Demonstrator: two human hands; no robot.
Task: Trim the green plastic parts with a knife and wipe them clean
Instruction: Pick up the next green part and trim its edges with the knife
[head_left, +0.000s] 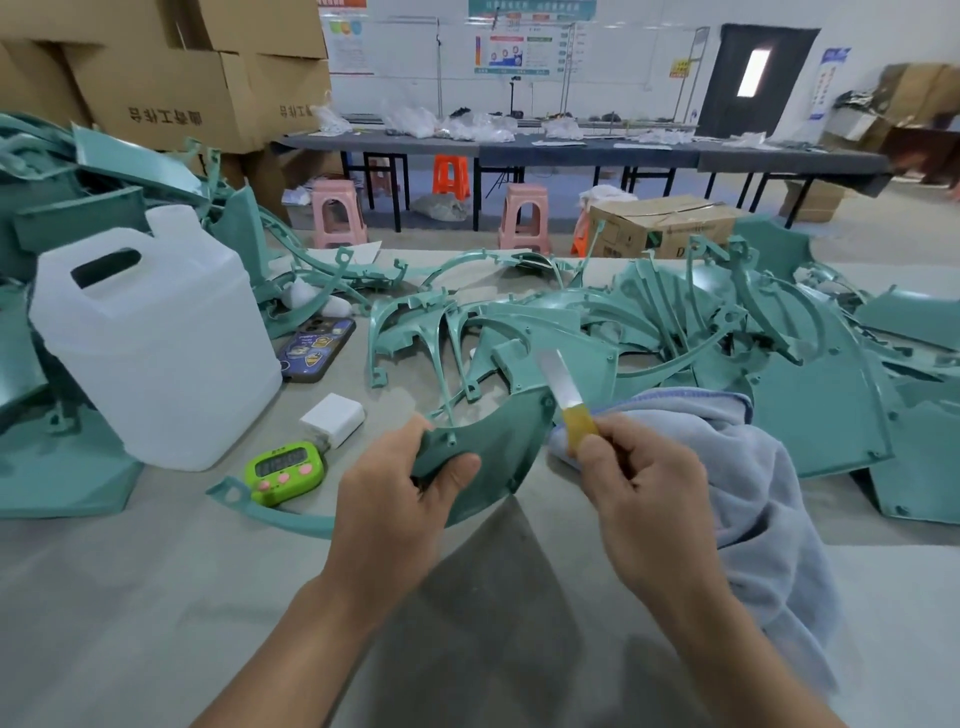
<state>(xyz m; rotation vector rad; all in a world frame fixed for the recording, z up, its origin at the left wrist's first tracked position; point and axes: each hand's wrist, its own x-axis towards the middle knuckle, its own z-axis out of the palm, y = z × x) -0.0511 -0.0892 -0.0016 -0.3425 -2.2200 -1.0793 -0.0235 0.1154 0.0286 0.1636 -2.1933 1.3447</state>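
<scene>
Two bare forearms reach forward over a grey table (156, 597). The left hand (395, 499) curls round the near end of a curved green plastic part (493, 457), thumb pressed on top. The right hand (639, 483), fingers closed, grips a knife (563, 389) by its yellow-wrapped handle, pale blade angled up against the part's right end. A blue cloth (753, 467) lies under that hand; whether the hand also holds it cannot be told. The blade's edge is blurred. Beyond, more green parts (727, 332) lie heaped.

A white jug (156, 338) stands at the left; near it lie a phone (316, 349), a charger (332, 418) and a timer (284, 470). Pink stools (337, 213) stand behind.
</scene>
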